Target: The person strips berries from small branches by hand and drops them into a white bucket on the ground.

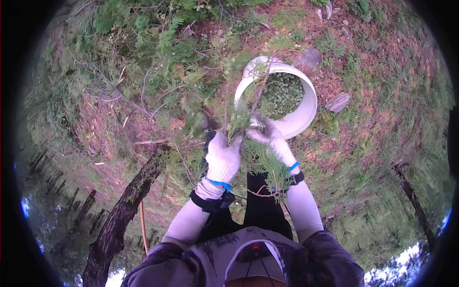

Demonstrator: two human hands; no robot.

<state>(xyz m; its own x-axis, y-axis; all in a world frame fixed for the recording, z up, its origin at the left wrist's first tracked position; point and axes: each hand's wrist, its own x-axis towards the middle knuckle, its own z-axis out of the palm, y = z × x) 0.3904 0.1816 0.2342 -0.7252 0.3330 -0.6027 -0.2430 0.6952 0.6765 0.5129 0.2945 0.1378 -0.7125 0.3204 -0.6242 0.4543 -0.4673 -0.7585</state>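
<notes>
My left hand (pixel 224 154), in a white knit glove, is closed around a leafy evergreen branch (pixel 234 122) in front of my body. My right hand (pixel 273 134), gloved alike, has its fingers bent in at the same branch, by the near rim of a white bucket (pixel 306 117). Exactly what the right fingertips pinch is partly hidden by foliage. Small round green cones (pixel 284 95) lie heaped inside the bucket. A thin brown stem crosses in front of its opening. Flat green sprigs (pixel 275 174) hang below my right wrist.
Cut evergreen boughs (pixel 167 33) and bare twigs (pixel 143 103) spread over the ground ahead and to the left. A dark tree trunk (pixel 122 220) leans at the lower left. Stones (pixel 338 102) lie right of the bucket on grass and reddish litter.
</notes>
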